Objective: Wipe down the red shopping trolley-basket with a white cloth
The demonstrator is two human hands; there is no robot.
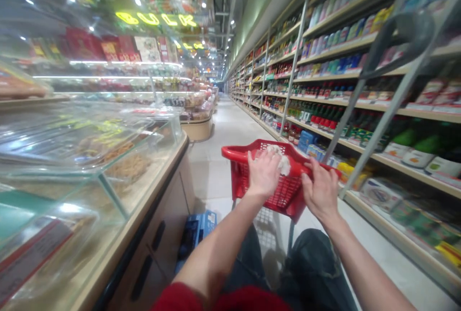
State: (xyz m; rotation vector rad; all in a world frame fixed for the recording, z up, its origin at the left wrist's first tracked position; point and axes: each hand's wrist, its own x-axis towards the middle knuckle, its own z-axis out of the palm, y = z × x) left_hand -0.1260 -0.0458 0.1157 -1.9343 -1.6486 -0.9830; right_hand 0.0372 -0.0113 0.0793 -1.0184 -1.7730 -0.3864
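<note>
In the head view, both arms stretch forward and down. The left hand (264, 174) curves over crumpled, soft white cloth (284, 164), holding it against the red handle (230, 153) of a shopping cart (238, 181). The right hand (320, 187) is bent around the handle's right part. The cart, ahead of the knees (317, 253), has a perforated, plastic-looking basket.

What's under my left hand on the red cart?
Crumpled white material, perhaps cloth, shows from under your left hand on the red cart; what the hand covers is hidden.
</note>
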